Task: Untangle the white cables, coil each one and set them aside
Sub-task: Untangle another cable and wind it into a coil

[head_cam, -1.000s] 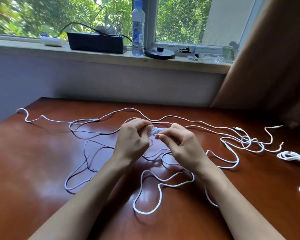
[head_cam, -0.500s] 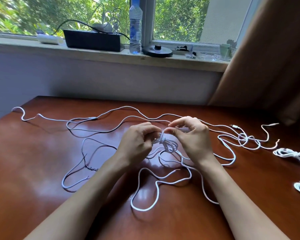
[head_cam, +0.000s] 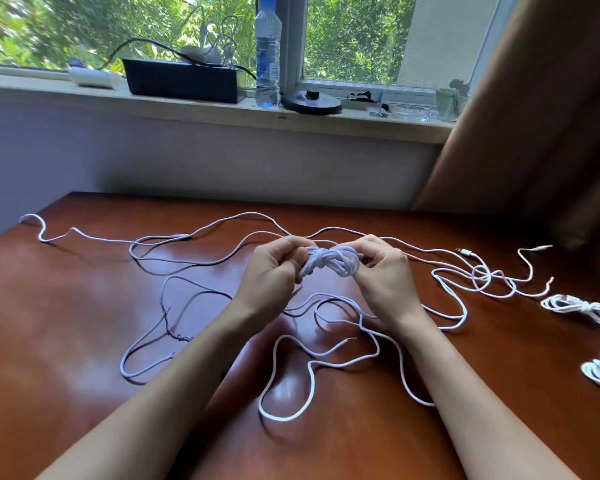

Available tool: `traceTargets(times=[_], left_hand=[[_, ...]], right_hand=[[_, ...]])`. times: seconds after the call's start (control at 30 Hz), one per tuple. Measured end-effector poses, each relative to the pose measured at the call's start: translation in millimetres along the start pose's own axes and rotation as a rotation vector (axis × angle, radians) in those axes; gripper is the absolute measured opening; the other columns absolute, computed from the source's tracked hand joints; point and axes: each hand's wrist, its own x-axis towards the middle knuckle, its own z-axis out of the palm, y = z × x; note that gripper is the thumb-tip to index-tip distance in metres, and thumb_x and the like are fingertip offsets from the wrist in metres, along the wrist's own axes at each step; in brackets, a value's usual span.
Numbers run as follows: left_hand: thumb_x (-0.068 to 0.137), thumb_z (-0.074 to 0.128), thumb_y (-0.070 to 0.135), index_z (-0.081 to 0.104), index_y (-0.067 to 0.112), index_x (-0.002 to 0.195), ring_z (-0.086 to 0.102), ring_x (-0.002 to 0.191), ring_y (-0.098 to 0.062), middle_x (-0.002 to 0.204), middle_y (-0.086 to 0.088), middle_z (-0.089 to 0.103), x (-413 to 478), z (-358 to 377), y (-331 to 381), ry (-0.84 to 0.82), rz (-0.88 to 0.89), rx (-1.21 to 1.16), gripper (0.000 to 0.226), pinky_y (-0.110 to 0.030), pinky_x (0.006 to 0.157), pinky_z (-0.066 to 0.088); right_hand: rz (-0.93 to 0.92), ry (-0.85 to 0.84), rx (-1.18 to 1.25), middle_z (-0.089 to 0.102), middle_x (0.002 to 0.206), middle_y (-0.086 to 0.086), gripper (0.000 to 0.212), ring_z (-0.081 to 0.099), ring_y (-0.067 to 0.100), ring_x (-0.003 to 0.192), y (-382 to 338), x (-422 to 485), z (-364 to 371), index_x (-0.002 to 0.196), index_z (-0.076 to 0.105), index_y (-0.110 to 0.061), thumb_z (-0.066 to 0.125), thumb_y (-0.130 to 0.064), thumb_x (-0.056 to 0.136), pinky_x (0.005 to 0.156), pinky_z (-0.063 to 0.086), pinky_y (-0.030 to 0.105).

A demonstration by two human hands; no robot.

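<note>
Bundle [head_cam: 329,263] of white cable, wound into a small hank, sits raised just above the middle of the tabletop [head_cam: 66,323], held between both hands. Its long axis runs from 9 o'clock to 3 o'clock. The left hand [head_cam: 274,275] has its fingers curled round the 9 o'clock end, and the right hand [head_cam: 385,275] pinches the 3 o'clock end with fingers and thumb. Both hands touch the hank, so neither is nearer. What matters is the slack. Loose cable [head_cam: 291,375] drops from the hank toward 6 o'clock and wanders in open loops across the wood. Other strands run out toward 10 o'clock and toward a small snarl [head_cam: 482,275] at 2 o'clock. Which of these strands feeds the hank cannot be told from here. Two finished coils [head_cam: 582,308] lie at the 3 o'clock edge, well apart from the hands and on the right hand's side. Going by this, the hank is partly wound and much cable is left to sort. The next wrap probably needs one hand to steady the hank while the other draws slack up from 6 o'clock, and a crossing strand may be dragged along.
</note>
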Motion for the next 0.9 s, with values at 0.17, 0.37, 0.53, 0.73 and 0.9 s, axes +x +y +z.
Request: traceTargets(times=[0.17, 0.37, 0.53, 0.73, 0.9], left_hand=[[0.102, 0.047, -0.001, 0.068, 0.005, 0.1, 0.051, 0.062, -0.009, 0.072, -0.001, 0.064, 1.0, 1.3, 0.3, 0.117, -0.059, -0.071, 0.022, -0.019, 0.056, 0.044], [0.103, 0.047, 0.002, 0.074, 0.014, 0.094, 0.054, 0.062, 0.001, 0.07, 0.014, 0.067, 5.9, -5.2, 0.9, 0.251, 0.0, 0.002, 0.03, -0.018, 0.062, 0.043], [0.1, 0.052, 0.005, 0.074, 0.018, 0.088, 0.054, 0.058, 0.002, 0.066, 0.015, 0.066, 8.3, -8.1, -2.3, 0.398, 0.014, 0.093, 0.028, -0.019, 0.062, 0.043], [0.097, 0.054, 0.011, 0.076, 0.019, 0.09, 0.067, 0.078, -0.005, 0.083, 0.01, 0.075, 9.1, -11.5, -12.5, 0.423, 0.048, 0.23, 0.025, -0.024, 0.075, 0.053], [0.098, 0.054, 0.01, 0.076, 0.019, 0.091, 0.064, 0.074, -0.006, 0.081, 0.008, 0.073, 11.0, -13.5, -15.8, 0.424, 0.026, 0.228, 0.024, -0.024, 0.074, 0.05]], right_hand=[[0.059, -0.091, 0.08, 0.069, 0.083, -0.004, 0.008, 0.059, 0.007, 0.074, -3.9, -4.1, 10.4, 0.091, 0.078, -0.029, 0.074, -0.022, 0.091, 0.069, 0.045, 0.025], [0.01, -0.231, 0.121, 0.073, 0.106, 0.006, 0.024, 0.068, 0.021, 0.098, -9.1, -8.2, 20.7, 0.113, 0.075, -0.02, 0.072, -0.008, 0.091, 0.085, 0.052, 0.031], [-0.062, -0.187, 0.035, 0.073, 0.108, -0.006, 0.026, 0.067, 0.0, 0.097, -13.3, -12.1, 26.9, 0.116, 0.074, -0.013, 0.074, -0.013, 0.091, 0.087, 0.048, 0.02], [0.039, -0.158, 0.226, 0.072, 0.102, -0.006, 0.024, 0.072, 0.022, 0.089, -20.9, -14.9, 29.1, 0.106, 0.067, -0.025, 0.074, -0.009, 0.09, 0.08, 0.058, 0.037], [0.115, -0.208, 0.416, 0.074, 0.097, 0.001, 0.022, 0.074, 0.02, 0.085, -26.6, -17.2, 33.0, 0.11, 0.065, -0.015, 0.067, -0.001, 0.094, 0.081, 0.057, 0.027]])
